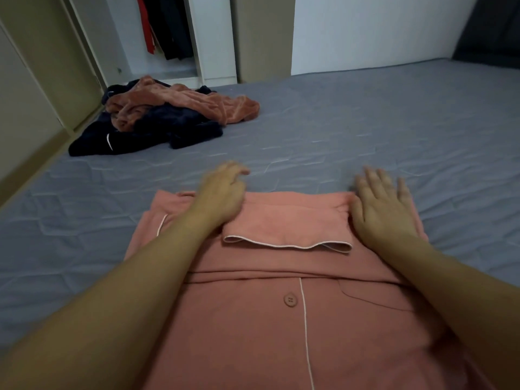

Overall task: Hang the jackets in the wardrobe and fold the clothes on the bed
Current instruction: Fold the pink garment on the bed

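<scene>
Far left of the shirt (281, 319), up by the wardrobe (213, 38), the pile (157, 116) of dark and rust clothes lay unfolded on the bed (365, 122); reaching for it too soon could have dragged your work askew. Your left hand (222, 190) lay on the shirt's far left corner, blurred, fingers loosely curled past the edge, pinching nothing I could see. If it slid sideways, the layers beneath could have bunched. The folded sleeve (284, 223) rested between your hands, its piped cuff loose and likely to flop open. Your right hand (382, 204) pressed flat, fingers spread, on the shirt's far right corner; lifting it early might have let that fold spring back.
</scene>
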A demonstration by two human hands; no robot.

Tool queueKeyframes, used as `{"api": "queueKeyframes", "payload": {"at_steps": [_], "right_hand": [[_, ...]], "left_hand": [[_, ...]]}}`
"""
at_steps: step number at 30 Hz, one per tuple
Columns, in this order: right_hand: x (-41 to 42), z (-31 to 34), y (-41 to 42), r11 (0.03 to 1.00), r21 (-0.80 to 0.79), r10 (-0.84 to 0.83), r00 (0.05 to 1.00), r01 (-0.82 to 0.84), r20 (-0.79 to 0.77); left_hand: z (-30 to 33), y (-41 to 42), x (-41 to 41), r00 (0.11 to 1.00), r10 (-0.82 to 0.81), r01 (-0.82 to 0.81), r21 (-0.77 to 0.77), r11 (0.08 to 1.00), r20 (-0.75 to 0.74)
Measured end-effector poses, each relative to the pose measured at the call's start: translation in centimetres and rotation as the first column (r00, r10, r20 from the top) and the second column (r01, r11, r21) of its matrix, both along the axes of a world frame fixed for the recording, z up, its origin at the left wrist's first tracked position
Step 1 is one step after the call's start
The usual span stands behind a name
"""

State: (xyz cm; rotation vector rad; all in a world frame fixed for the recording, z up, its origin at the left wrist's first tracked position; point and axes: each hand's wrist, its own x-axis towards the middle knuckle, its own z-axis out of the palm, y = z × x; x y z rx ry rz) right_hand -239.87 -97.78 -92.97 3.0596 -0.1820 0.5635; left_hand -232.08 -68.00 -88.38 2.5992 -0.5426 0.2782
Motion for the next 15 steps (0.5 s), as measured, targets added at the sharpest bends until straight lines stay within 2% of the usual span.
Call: {"api": "queueKeyframes", "payload": {"at_steps": [1, 2, 3, 4, 6, 8, 10, 13, 15], "right_hand": [[-0.1, 0.2, 0.1, 0.988, 0.02, 0.152, 0.988, -0.151, -0.024], [0.0, 0.5, 0.1, 0.961, 0.078, 0.27, 0.959, -0.264, -0.084], [0.2, 0.6, -0.2, 0.942, 0.138, 0.328, 0.93, -0.307, -0.169], [0.5, 0.5, -0.5, 0.941, 0.15, 0.333, 0.912, -0.304, -0.238], [1.3, -0.1, -0.9, 0.97, 0.062, 0.242, 0.928, -0.234, -0.284], [1.0, -0.3, -0.5, 0.99, -0.024, 0.126, 0.955, -0.138, -0.268], [0.2, 0.0, 0.0, 0.999, -0.04, 0.023, 0.971, -0.033, -0.24], [-1.8, 1.3, 0.3, 0.992, 0.085, -0.074, 0.978, 0.092, -0.193], [-4.2, 2.5, -0.1, 0.979, 0.177, -0.074, 0.986, 0.1, -0.149]], "left_hand": [[-0.6, -0.5, -0.1, 0.987, -0.108, 0.105, -0.031, 0.994, -0.12], [-1.5, -0.3, -0.1, 0.972, -0.117, 0.136, 0.082, 0.987, -0.203], [-2.7, 0.5, -0.1, 0.969, -0.049, 0.114, 0.263, 0.958, -0.241], [-3.8, 1.9, -0.1, 0.973, 0.032, 0.067, 0.412, 0.909, -0.228], [-4.8, 4.7, 0.0, 0.97, 0.177, -0.064, 0.532, 0.845, -0.166], [-4.7, 6.0, -0.6, 0.938, 0.309, -0.186, 0.524, 0.831, -0.156], [-4.2, 6.1, -1.9, 0.919, 0.385, -0.293, 0.508, 0.81, -0.084], [-2.4, 5.0, -4.7, 0.897, 0.432, -0.435, 0.359, 0.826, 0.095], [-0.2, 3.4, -7.5, 0.883, 0.456, -0.469, 0.192, 0.862, 0.11]]}}
